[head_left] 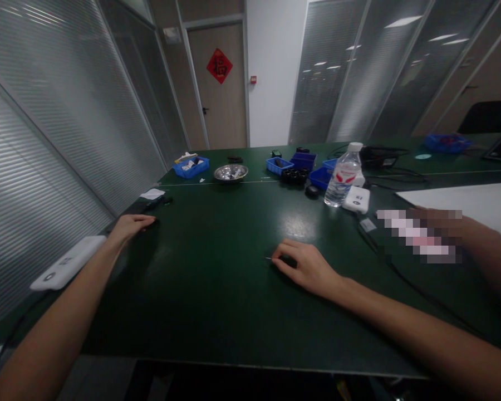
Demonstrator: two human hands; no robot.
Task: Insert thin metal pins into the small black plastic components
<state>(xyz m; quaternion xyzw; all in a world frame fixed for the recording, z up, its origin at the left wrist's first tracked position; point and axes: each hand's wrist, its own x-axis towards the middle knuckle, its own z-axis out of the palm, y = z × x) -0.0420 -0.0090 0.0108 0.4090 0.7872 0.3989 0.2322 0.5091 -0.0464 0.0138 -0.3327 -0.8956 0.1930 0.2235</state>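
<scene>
**Two hands low on the green bench, a thin tool under the right**

Two bare hands rest on the dark green bench [217,223]. The right hand [304,267] lies near the middle, fingers curled down over a small dark tool [284,260] and closed loosely on it. A thin pale tip sticks out of the grip to the left, so the tool's long axis runs roughly left to right along the bench top, flat on it. The left hand [129,225] reaches to the left edge, palm down, fingers laid over a small dark object [153,223]; whether it grips that object cannot be told.

A white flat device [69,263] lies beside the left forearm. Farther back stand a water bottle [343,175], a white box [357,199] just beside it, a metal bowl [231,172] and several blue trays [192,166]. A black cable [404,278] runs across the bench right of the right hand. Another person's arm [484,239] lies at the right edge, well apart from the tool.
</scene>
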